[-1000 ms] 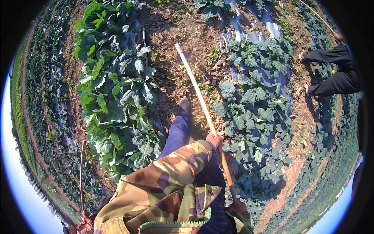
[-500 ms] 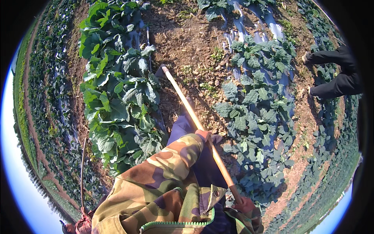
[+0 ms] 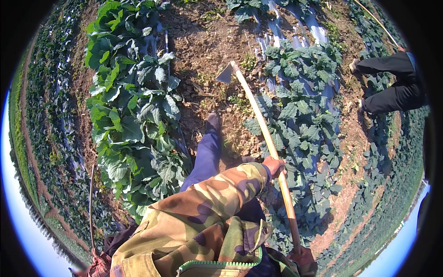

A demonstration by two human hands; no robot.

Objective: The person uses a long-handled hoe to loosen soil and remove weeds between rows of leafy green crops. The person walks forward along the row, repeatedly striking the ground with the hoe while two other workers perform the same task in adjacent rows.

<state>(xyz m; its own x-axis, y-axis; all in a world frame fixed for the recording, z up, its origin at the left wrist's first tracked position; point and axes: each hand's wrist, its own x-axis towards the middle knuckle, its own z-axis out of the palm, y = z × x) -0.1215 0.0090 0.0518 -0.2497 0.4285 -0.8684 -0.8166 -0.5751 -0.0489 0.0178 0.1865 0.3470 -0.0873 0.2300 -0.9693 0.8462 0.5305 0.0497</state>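
A hoe with a long pale wooden handle [image 3: 258,115] slants across the path between two crop rows. Its dark flat blade [image 3: 224,75] is at the far end, over or on the soil; I cannot tell if it touches. My left hand [image 3: 274,166], at the end of a camouflage sleeve, is closed round the middle of the handle. Lower down, near the handle's butt end, my right hand [image 3: 302,258] grips it, partly cut off by shadow and sleeve. My leg in blue trousers [image 3: 206,154] stands on the path, left of the handle.
Broad-leaved green plants [image 3: 124,111] line the left side; bluish kale-like plants [image 3: 295,111] grow through plastic film [image 3: 318,32] on the right. Another person in dark trousers [image 3: 392,87] stands at far right with a long pole [image 3: 376,21]. At lower left, another person's sleeve [image 3: 99,265] shows beside a stick [image 3: 91,207].
The hoe's blade has swung right, away from the left row, and the handle has shifted right. Both my hands have moved with it, and more of my leg shows.
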